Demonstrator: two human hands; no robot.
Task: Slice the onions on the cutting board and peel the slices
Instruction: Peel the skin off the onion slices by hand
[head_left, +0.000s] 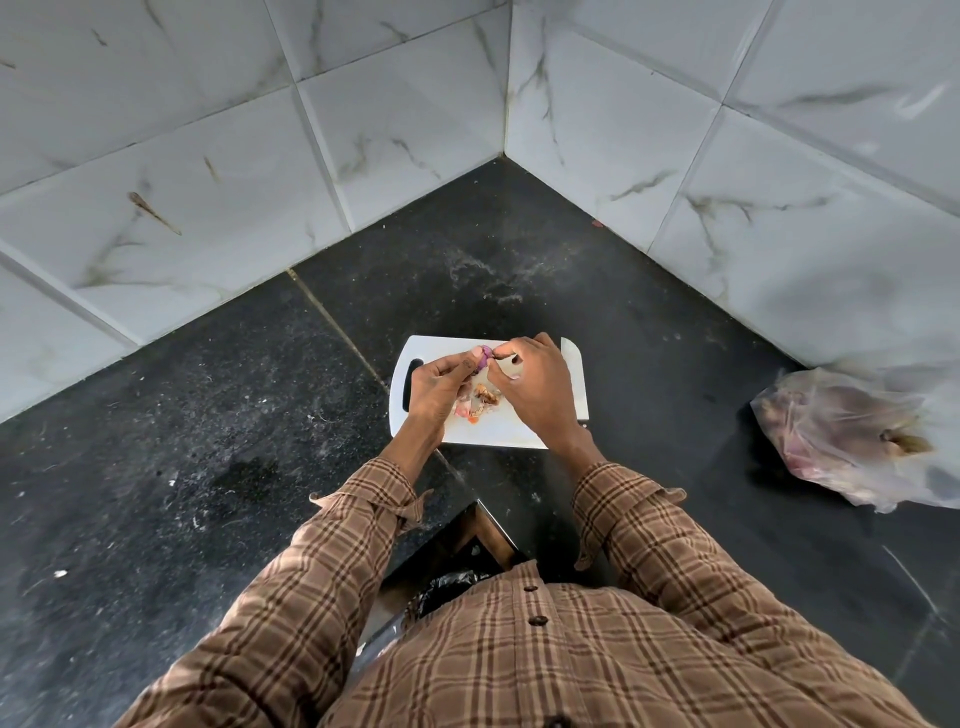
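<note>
Both hands work above the board on the dark table: left hand grips a purple onion piece, right hand pinches its skin. Best to pull the skin off slowly, holding the piece steady. Peel scraps lie beneath. Fingers hide most of the piece; a knife blade shows partly behind the right hand. The far bag has unclear contents.

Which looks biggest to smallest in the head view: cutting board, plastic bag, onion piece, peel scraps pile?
1. Cutting board and plastic bag: look alike; the bag is cut off at the frame edge, so unranked.
2. Peel scraps pile.
3. Onion piece, pinched between both hands.
</note>
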